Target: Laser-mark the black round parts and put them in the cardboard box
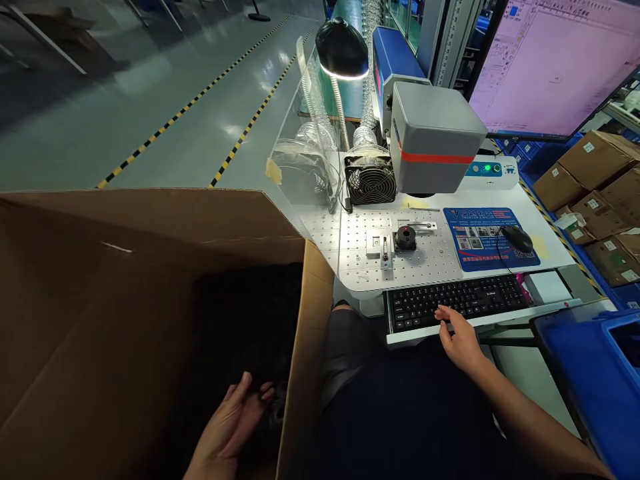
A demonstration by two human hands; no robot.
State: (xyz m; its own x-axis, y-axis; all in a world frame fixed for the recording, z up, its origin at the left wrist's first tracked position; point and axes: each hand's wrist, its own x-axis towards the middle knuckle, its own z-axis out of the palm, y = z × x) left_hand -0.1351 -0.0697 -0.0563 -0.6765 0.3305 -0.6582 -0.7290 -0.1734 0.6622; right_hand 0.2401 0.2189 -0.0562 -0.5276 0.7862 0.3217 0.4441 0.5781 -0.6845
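My left hand [235,417] reaches down into a big brown cardboard box [125,300] at my left, its fingers curled over dark parts [260,320] piled inside; what it grips is too dark to name. My right hand [457,333] rests on the front edge of a black keyboard [455,300], fingers stretched out onto the keys. Beyond the keyboard a small black round part [405,237] sits in a fixture on the perforated white plate [350,260], under a grey laser head [433,137].
A black mouse [517,238] lies on a blue mat [487,237]. A fan [371,180], a lamp [341,50] and clear hoses stand behind the plate. A monitor [555,60] is at top right, stacked cartons [595,193] to the right, a blue bin [600,380] near my right arm.
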